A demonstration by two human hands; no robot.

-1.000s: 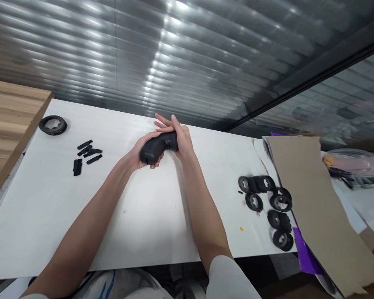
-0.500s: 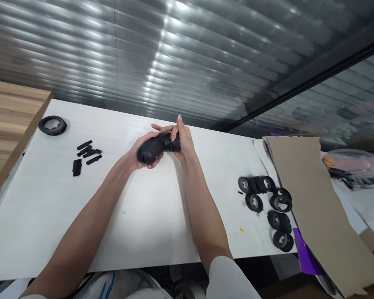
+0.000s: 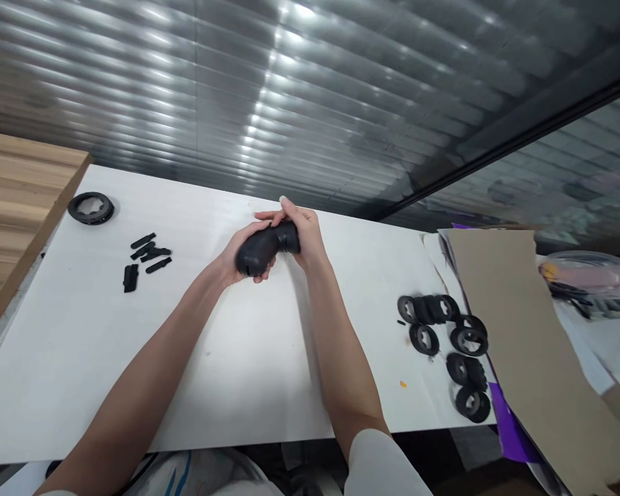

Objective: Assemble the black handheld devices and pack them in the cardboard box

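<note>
Above the far middle of the white table, a smooth black bent tube-like part (image 3: 261,251) is held between both hands; its exact kind I cannot make out. My left hand (image 3: 231,256) wraps around its rounded, thicker end from the left, fingertips showing underneath. Around the narrower ringed end closes my right hand (image 3: 310,234), its thumb raised over the top and the palm covering that tip. To the left lie several small black strips (image 3: 158,264) and a wider black clip-like piece (image 3: 131,278).
A black ring (image 3: 91,208) lies at the table's far left corner. Several black rings (image 3: 424,338) cluster on the right beside a brown cardboard sheet (image 3: 517,331). Behind the white table (image 3: 248,386) rises a ribbed grey wall (image 3: 227,89); a wooden board (image 3: 25,200) borders the left.
The right thumb and fingers have shifted left and lower over the black bent part. That part has turned slightly, and the whole view has drifted a little.
</note>
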